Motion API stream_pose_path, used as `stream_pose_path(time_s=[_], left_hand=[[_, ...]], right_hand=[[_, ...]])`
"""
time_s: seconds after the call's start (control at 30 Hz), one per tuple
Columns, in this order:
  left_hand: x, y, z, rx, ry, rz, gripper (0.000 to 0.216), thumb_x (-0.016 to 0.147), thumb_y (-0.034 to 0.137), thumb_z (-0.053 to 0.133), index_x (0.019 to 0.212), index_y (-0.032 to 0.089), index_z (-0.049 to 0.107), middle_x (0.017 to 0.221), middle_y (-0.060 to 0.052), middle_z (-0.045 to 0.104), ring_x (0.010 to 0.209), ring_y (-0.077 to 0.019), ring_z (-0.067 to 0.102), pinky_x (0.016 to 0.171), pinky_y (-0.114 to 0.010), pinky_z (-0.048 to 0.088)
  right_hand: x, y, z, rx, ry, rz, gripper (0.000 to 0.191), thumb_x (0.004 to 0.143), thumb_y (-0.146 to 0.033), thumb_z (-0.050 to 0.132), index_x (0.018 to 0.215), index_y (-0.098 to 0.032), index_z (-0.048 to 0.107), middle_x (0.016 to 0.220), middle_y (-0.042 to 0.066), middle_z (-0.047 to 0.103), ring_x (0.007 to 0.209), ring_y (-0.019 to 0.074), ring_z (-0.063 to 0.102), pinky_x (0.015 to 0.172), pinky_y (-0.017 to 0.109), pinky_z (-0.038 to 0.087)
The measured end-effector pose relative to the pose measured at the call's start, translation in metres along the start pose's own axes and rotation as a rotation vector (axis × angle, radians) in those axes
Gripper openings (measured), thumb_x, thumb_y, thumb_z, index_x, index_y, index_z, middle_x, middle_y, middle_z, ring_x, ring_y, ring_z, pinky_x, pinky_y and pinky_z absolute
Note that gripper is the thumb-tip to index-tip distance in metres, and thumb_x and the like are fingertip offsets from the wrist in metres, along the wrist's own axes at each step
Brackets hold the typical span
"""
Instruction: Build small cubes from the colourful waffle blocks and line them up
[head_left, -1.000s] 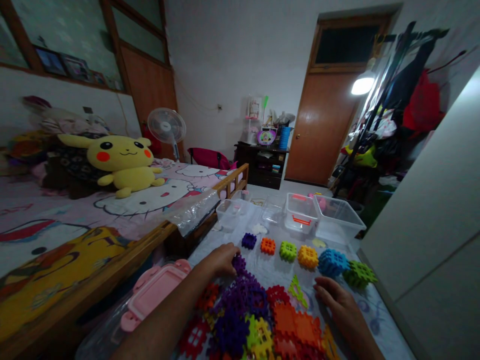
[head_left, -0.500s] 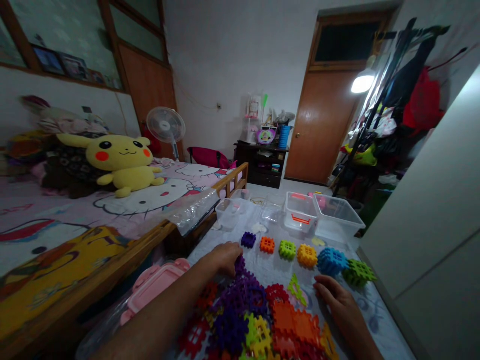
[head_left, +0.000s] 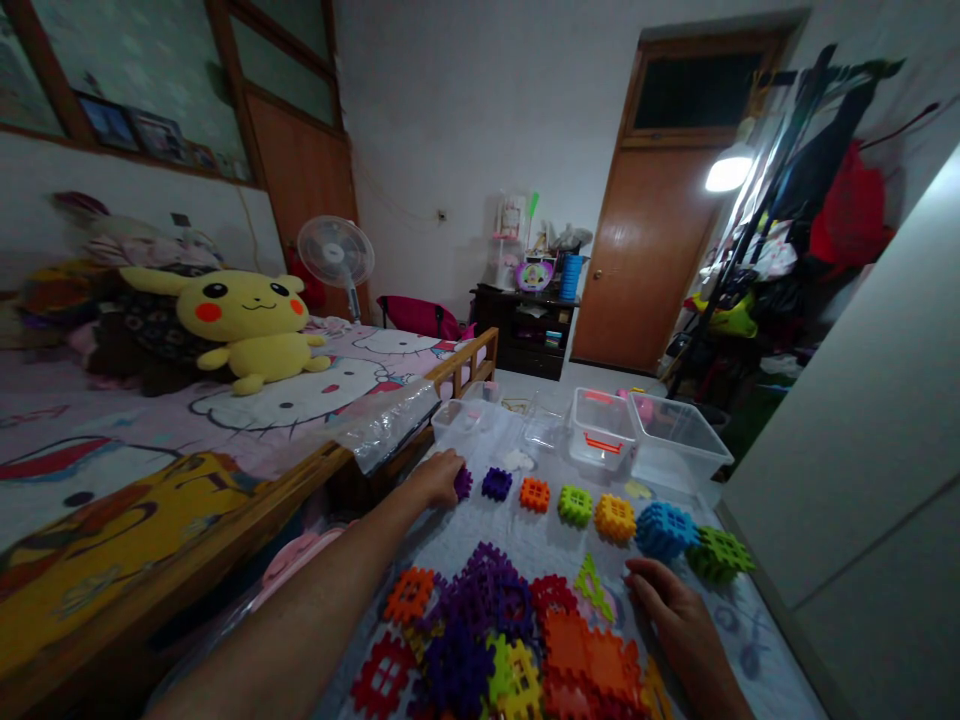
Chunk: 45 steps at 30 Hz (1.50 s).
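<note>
My left hand (head_left: 439, 478) is at the far side of the grey-white sheet, gripping a small purple waffle block (head_left: 463, 484) next to a purple block cube (head_left: 496, 484). The row continues with an orange cube (head_left: 534, 494), a lime cube (head_left: 574, 505), a yellow cube (head_left: 614, 518), a blue cube (head_left: 664, 530) and a green cube (head_left: 718, 553). A heap of interlocking purple, red, orange and yellow waffle blocks (head_left: 480, 640) lies at the near edge. My right hand (head_left: 664, 600) rests on the sheet with curled fingers, holding nothing, close to a green triangular piece (head_left: 595, 590).
Transparent plastic boxes (head_left: 604, 428) (head_left: 675, 440) (head_left: 459, 425) stand beyond the row. On the left are a wooden bed rail (head_left: 247, 490) and a pink lid (head_left: 292, 565). A tall white panel (head_left: 862, 400) runs along the right.
My left hand has moved forward from the heap to beside the purple cube, carrying a purple piece. My right hand has barely moved.
</note>
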<state>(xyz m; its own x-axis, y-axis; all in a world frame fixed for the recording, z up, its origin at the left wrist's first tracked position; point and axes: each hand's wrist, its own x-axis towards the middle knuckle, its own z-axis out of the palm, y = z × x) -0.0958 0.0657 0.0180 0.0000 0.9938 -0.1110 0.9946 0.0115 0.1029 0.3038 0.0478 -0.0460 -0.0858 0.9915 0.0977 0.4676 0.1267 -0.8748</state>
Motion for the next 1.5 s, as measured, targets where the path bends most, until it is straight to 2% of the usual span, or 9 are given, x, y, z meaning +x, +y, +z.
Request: stream_pose_path(time_s=[0.27,0.43,0.63,0.9,0.97,1.03,1.17,1.4,1.5], left_hand=[[0.015,-0.002,-0.004,-0.034,-0.121,0.025,0.067,0.049,0.024,0.077,0.114,0.021,0.061,0.119,-0.007,0.063,0.108,-0.028,0.06,0.088,-0.029,0.048],[0.019,-0.003,-0.005,-0.042,-0.144,0.042,0.053,0.054,0.027,0.074,0.106,0.021,0.067,0.112,-0.006,0.067,0.101,-0.0271,0.063,0.081,-0.03,0.049],[0.021,-0.002,-0.006,-0.04,-0.162,0.072,0.053,0.052,0.024,0.073,0.105,0.024,0.068,0.106,-0.003,0.069,0.095,-0.0268,0.065,0.078,-0.03,0.049],[0.025,-0.003,-0.006,-0.006,-0.178,0.1,0.053,0.053,0.023,0.077,0.105,0.025,0.067,0.111,-0.002,0.066,0.102,-0.0276,0.063,0.082,-0.031,0.049],[0.027,-0.003,-0.006,0.008,-0.192,0.112,0.051,0.056,0.023,0.079,0.106,0.025,0.066,0.113,-0.003,0.065,0.103,-0.0266,0.062,0.083,-0.032,0.05],[0.029,-0.004,-0.005,0.023,-0.212,0.126,0.043,0.069,0.028,0.077,0.109,0.022,0.064,0.115,-0.004,0.064,0.102,-0.0242,0.062,0.085,-0.035,0.051],[0.031,-0.006,-0.004,0.06,-0.225,0.146,0.034,0.091,0.036,0.058,0.119,0.016,0.057,0.12,-0.008,0.06,0.103,-0.0211,0.061,0.087,-0.043,0.053],[0.032,-0.007,-0.003,0.072,-0.177,0.114,0.037,0.09,0.036,0.058,0.123,0.017,0.055,0.125,-0.009,0.058,0.106,-0.0223,0.06,0.089,-0.045,0.052],[0.023,-0.002,-0.011,0.046,-0.132,0.093,0.055,0.079,0.032,0.07,0.129,0.019,0.051,0.13,-0.011,0.055,0.115,-0.0271,0.056,0.095,-0.044,0.047]], right_hand=[[-0.001,0.002,0.001,0.01,-0.015,0.025,0.045,0.071,-0.056,0.06,0.094,-0.02,0.074,0.092,0.008,0.076,0.085,0.0269,0.069,0.068,0.03,0.055],[-0.001,0.001,0.001,0.001,-0.019,0.029,0.045,0.071,-0.056,0.059,0.093,-0.02,0.074,0.092,0.008,0.076,0.087,0.0278,0.069,0.07,0.031,0.054],[0.0,0.003,0.002,-0.039,-0.008,0.01,0.043,0.073,-0.055,0.058,0.092,-0.021,0.074,0.093,0.007,0.075,0.088,0.0274,0.068,0.078,0.033,0.052],[-0.001,0.002,0.002,0.012,0.002,0.024,0.041,0.071,-0.053,0.061,0.091,-0.02,0.074,0.088,0.007,0.076,0.084,0.0278,0.069,0.071,0.032,0.054],[-0.001,0.0,0.002,0.02,0.01,0.021,0.04,0.07,-0.053,0.062,0.089,-0.02,0.075,0.088,0.007,0.076,0.083,0.0275,0.069,0.07,0.031,0.054],[-0.002,-0.001,0.002,0.031,0.017,0.024,0.04,0.07,-0.053,0.062,0.089,-0.02,0.075,0.087,0.007,0.076,0.082,0.0271,0.069,0.068,0.031,0.054],[-0.002,-0.002,0.002,0.045,0.01,0.03,0.041,0.071,-0.052,0.062,0.09,-0.019,0.074,0.085,0.007,0.076,0.08,0.0266,0.069,0.068,0.031,0.054],[-0.003,-0.003,0.003,0.006,0.01,0.048,0.043,0.071,-0.055,0.059,0.09,-0.02,0.073,0.084,0.006,0.076,0.08,0.0263,0.069,0.069,0.031,0.053],[-0.003,-0.003,0.002,0.006,0.0,0.051,0.044,0.071,-0.055,0.059,0.092,-0.02,0.073,0.086,0.007,0.076,0.08,0.0261,0.068,0.068,0.032,0.053]])
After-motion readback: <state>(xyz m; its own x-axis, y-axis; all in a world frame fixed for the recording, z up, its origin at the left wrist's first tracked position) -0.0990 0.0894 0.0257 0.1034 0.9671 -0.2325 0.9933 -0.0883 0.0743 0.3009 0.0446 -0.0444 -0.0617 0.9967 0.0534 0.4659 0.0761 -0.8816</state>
